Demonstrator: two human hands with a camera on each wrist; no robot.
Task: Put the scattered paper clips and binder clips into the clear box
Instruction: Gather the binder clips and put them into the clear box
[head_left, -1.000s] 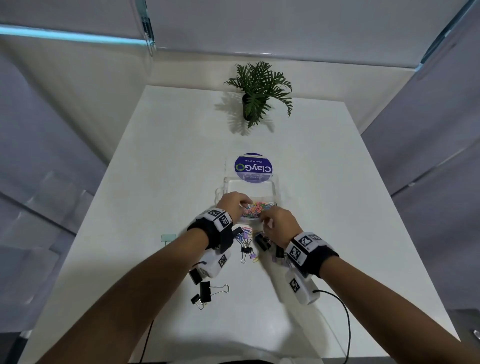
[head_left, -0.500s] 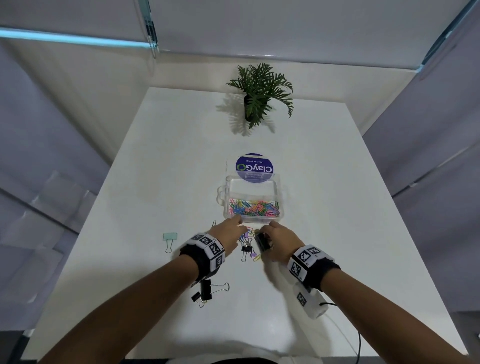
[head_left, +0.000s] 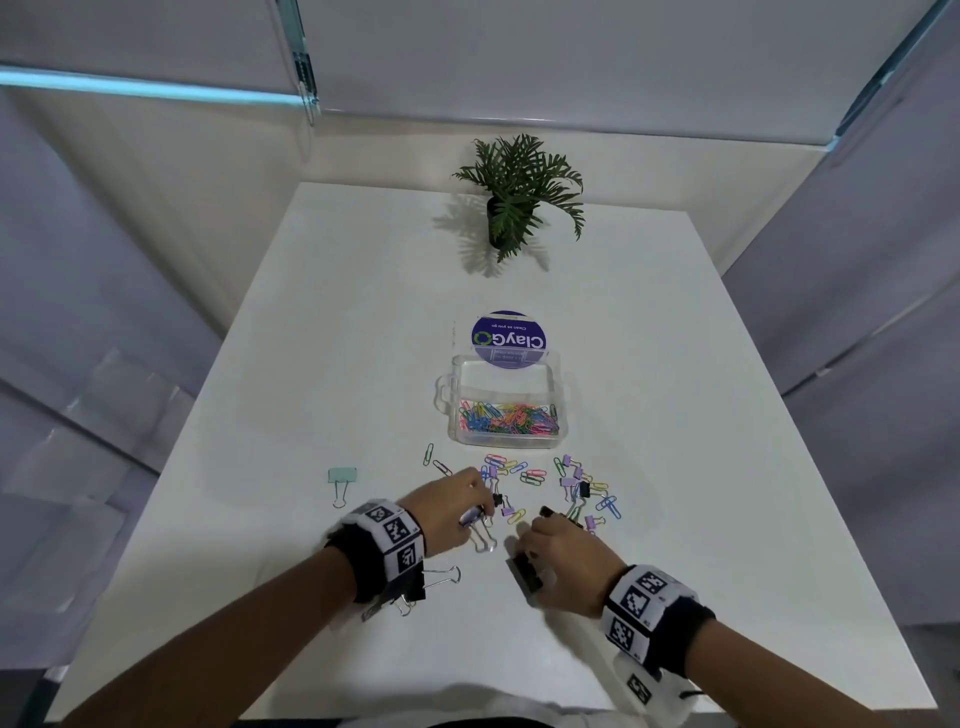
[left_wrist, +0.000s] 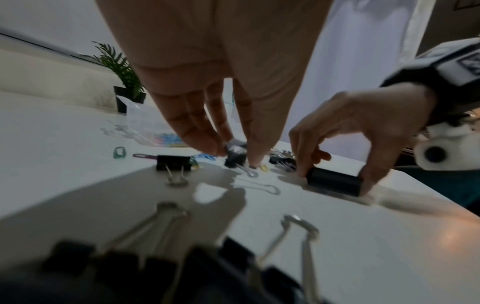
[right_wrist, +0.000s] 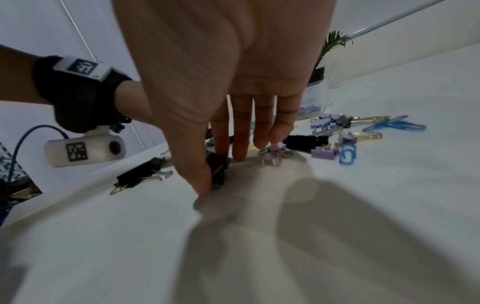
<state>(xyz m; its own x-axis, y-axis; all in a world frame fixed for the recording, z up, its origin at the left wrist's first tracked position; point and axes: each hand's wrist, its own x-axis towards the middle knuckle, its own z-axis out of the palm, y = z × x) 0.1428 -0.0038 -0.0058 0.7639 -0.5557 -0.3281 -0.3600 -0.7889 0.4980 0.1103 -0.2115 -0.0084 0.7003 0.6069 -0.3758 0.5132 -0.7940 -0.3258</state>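
Note:
The clear box (head_left: 560, 395) stands mid-table with a heap of coloured paper clips (head_left: 506, 417) inside. Loose paper clips (head_left: 532, 475) and small purple binder clips (head_left: 574, 475) lie scattered just in front of it. My left hand (head_left: 480, 514) pinches a small black binder clip (left_wrist: 235, 153) on the table between thumb and fingers. Beside it, my right hand (head_left: 530, 561) grips a large black binder clip (left_wrist: 333, 182) by its two ends, also down on the table. In the right wrist view the right hand (right_wrist: 218, 174) covers most of that clip (right_wrist: 217, 166).
A mint binder clip (head_left: 342, 475) lies alone to the left. Black binder clips (head_left: 415, 587) sit under my left wrist, another (left_wrist: 173, 162) near the left fingers. The box's lid with a round blue label (head_left: 508, 340) lies behind the box. A potted plant (head_left: 517, 202) stands at the far edge.
Both hands have drawn back from the box toward me and come down among the scattered clips. Each now holds a binder clip on the table.

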